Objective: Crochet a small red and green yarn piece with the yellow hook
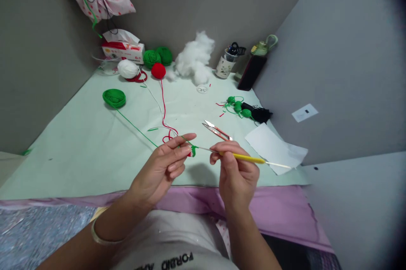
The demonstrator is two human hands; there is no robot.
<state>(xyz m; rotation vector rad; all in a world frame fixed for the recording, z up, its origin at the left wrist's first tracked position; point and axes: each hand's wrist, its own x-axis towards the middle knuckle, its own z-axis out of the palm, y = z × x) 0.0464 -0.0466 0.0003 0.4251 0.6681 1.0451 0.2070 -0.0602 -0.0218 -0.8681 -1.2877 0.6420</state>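
Between its thumb and fingers, my left hand pinches a small crochet piece in green, white and red. Green yarn passes over the raised index finger and leads back to a green yarn ball at the left. My right hand grips a crochet hook by its yellow handle, and the thin metal tip reaches the green edge of the piece. Red yarn lies in loops just behind my left hand. Thread snips rest on the table beyond my right hand.
White and red yarn balls stand at the back by a tissue box. White stuffing, a pen cup and a bottle line the wall. Green crocheted pieces and paper lie at the right.
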